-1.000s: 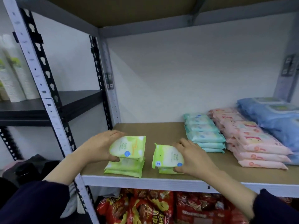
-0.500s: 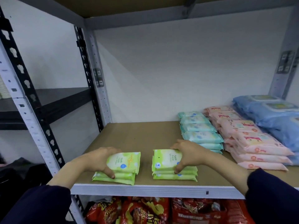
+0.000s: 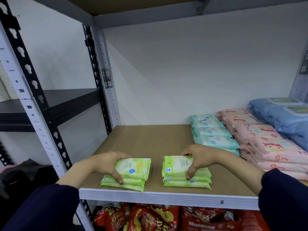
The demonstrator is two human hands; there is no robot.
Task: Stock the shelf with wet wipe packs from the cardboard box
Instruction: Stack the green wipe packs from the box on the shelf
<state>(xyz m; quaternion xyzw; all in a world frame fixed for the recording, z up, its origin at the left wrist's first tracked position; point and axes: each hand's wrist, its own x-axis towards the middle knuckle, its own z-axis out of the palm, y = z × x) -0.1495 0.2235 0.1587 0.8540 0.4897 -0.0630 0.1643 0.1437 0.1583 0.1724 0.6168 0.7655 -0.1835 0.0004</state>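
At the front edge of the shelf (image 3: 150,140), my left hand (image 3: 106,164) grips the left green stack (image 3: 133,172) and my right hand (image 3: 200,157) grips the right green stack (image 3: 178,170), fingers curled behind, thumbs in front, likely to square each pile. No cardboard box shows.

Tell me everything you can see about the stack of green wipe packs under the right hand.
The green stack is three soft light-green film packs with pale blotches and a round blue mark, lying flat and squared up near the front edge of the brown shelf. The right hand grips it, fingers over the far edge, thumb down the front. It stands apart from the other green stack to its left.
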